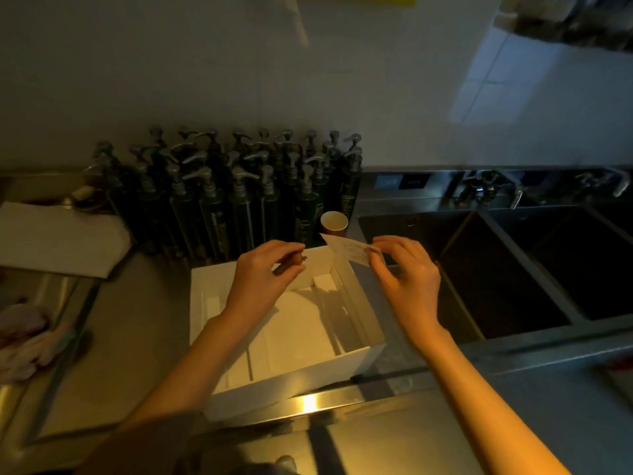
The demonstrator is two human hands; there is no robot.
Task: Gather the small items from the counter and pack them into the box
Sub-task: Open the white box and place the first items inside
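Your left hand [263, 269] pinches a small brown item [294, 261] over the far wall of the open white box [346, 359], which sits at the desk's [137, 323] near edge. Your right hand [407, 269] pinches a paper slip [349, 250] above the box's far right corner. Released from here, the slip may drift into the adjoining sink [496, 269].

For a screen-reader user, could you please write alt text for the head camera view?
Over an open white box on a steel counter, a person's left hand grips a small brown item and the right hand pinches a paper slip. Behind stand dark pump bottles and a paper cup; a sink lies to the right.
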